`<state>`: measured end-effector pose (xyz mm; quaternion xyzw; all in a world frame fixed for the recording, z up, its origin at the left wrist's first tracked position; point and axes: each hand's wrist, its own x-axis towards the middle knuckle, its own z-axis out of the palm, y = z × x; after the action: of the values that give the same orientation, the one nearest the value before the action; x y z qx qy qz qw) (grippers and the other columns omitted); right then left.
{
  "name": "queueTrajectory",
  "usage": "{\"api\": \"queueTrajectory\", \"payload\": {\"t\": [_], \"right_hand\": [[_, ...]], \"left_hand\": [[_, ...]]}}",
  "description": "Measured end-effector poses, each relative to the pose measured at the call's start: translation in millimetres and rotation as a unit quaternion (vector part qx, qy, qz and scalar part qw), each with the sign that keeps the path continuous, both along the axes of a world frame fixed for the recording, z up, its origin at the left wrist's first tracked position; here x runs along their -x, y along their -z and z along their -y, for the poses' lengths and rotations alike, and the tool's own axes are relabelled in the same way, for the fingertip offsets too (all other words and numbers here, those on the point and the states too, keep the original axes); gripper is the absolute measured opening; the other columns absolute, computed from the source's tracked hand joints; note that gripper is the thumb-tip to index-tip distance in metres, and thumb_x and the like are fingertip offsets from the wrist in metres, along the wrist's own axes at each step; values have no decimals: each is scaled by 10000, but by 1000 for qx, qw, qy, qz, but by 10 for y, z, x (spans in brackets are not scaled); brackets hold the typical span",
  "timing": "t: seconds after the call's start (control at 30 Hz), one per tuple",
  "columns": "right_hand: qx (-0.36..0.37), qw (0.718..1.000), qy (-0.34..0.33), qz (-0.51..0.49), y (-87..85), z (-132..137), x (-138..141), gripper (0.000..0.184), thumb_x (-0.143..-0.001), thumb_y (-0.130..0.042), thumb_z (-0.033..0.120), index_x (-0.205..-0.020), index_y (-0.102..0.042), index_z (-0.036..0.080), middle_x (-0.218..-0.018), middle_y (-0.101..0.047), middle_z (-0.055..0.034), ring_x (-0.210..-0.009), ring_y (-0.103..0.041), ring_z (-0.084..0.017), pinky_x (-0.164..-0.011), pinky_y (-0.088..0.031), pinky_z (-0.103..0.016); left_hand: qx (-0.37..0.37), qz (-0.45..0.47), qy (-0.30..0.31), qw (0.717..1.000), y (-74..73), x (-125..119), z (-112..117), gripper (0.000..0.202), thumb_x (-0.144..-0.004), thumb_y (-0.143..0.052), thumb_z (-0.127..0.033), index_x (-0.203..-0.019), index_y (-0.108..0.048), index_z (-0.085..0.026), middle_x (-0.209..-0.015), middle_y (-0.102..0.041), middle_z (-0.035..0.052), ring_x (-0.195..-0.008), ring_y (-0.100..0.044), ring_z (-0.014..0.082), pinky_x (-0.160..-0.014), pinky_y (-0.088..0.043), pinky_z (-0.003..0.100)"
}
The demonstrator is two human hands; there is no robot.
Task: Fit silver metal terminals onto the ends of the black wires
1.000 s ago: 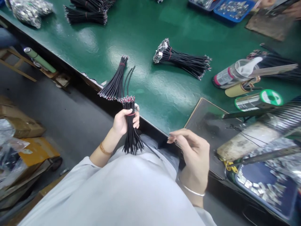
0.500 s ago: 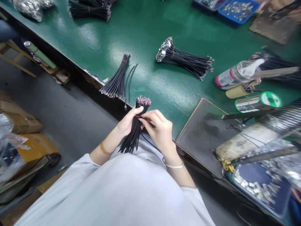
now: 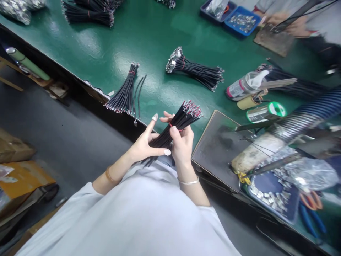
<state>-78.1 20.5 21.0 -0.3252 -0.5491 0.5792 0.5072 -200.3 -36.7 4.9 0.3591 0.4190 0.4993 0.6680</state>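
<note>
My right hand [image 3: 183, 147] grips a bundle of black cables [image 3: 163, 138] just below its red tie, thumb in front and fingers behind. Red and silver wire ends point up and to the right. Around the bundle's lower part, my left hand [image 3: 141, 147] has its thumb and index finger spread wide; whether its other fingers touch the cables is partly hidden. Both left fingertips that show carry whitish covers. Close by on the table lies another tied cable bundle [image 3: 124, 89], with a few loose cables [image 3: 139, 96] beside it.
A tied bundle with metal connectors [image 3: 194, 69] lies on the green table [image 3: 149, 39]. At right are a dark board [image 3: 213, 142], a solder spool [image 3: 266, 113], a duct hose [image 3: 279, 131] and a connector tray [image 3: 293, 209]. A co-worker's hand [image 3: 287, 23] shows at top right.
The bundle has moved right and tipped its wire ends rightward. My right hand has gone from pinching at the tie to gripping the bundle. My left hand has loosened and spread its fingers.
</note>
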Motion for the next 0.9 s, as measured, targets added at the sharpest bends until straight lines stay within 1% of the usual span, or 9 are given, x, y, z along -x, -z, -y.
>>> {"api": "queueTrajectory", "payload": {"t": [0.03, 0.1, 0.17, 0.27, 0.33, 0.43, 0.53, 0.77, 0.9], "right_hand": [[7, 1000, -4, -23, -25, -19, 2, 346, -868, -729, 549, -1043, -651, 261, -947, -780, -18, -1095, -738, -237, -1101, -519, -459], [40, 997, -42, -44, -72, -51, 9, 366, -832, -774, 527, -1033, -623, 261, -811, -741, 30, -991, -763, -211, -1129, -501, -466], [88, 990, -99, -45, -105, -70, 21, 431, -777, -830, 487, -1052, -586, 262, -716, -675, 85, -788, -754, -167, -1075, -545, -451], [137, 977, -158, -35, -121, -80, 40, 504, -711, -880, 427, -1058, -557, 259, -691, -627, 114, -621, -672, -110, -848, -621, -349], [150, 973, -172, -39, -127, -81, 49, 486, -701, -881, 417, -1024, -557, 255, -677, -610, 113, -585, -634, -98, -708, -608, -294], [146, 977, -134, -81, -170, -80, 47, 432, -713, -864, 412, -953, -540, 256, -630, -552, 121, -501, -554, -77, -555, -537, -242], [126, 982, -76, -118, -256, -76, 11, 408, -741, -835, 435, -925, -508, 274, -595, -459, 132, -440, -463, -61, -466, -446, -218], [64, 991, -68, -91, -323, -145, -134, 429, -808, -739, 619, -940, -486, 299, -641, -389, 102, -464, -429, -87, -504, -484, -249], [31, 995, -68, -66, -231, -221, -201, 604, -789, -614, 820, -1095, -533, 305, -820, -589, 38, -707, -638, -141, -706, -593, -313]], "left_hand": [[8, -15, 24, 1000, 12, 4, 7, 1074, -641, -929, -341, -1562, -393, -204, -944, -751, 40, -849, -724, 219, -840, -564, 354], [11, -46, 50, 998, 35, -9, 11, 635, -653, -900, -314, -1220, -679, -133, -868, -741, 43, -819, -706, 222, -816, -568, 354], [2, -70, 41, 997, 43, -38, 7, 369, -644, -876, -287, -941, -721, -132, -855, -739, 49, -862, -700, 241, -838, -574, 368], [-13, -60, 11, 998, 18, -76, -8, 399, -589, -884, -275, -928, -702, -172, -853, -728, 31, -880, -696, 237, -838, -580, 365], [-10, -56, 20, 998, -20, -95, -16, 347, -626, -863, -323, -882, -677, -179, -724, -677, 7, -735, -664, 203, -720, -562, 328], [-5, -106, 28, 994, -100, -126, -5, 273, -718, -778, -361, -686, -570, -188, -555, -511, -40, -553, -497, 132, -548, -424, 263], [-15, -150, 27, 988, -201, -159, 40, 282, -715, -757, -332, -671, -519, -186, -587, -446, -58, -570, -395, 99, -530, -344, 237], [-14, -180, 54, 982, -327, -173, 125, 254, -753, -722, -332, -708, -522, -184, -607, -426, -62, -574, -349, 91, -516, -317, 222], [-31, -221, 27, 974, -280, -171, 101, 274, -751, -727, -354, -678, -527, -182, -602, -445, -57, -581, -365, 95, -537, -339, 223]]}}
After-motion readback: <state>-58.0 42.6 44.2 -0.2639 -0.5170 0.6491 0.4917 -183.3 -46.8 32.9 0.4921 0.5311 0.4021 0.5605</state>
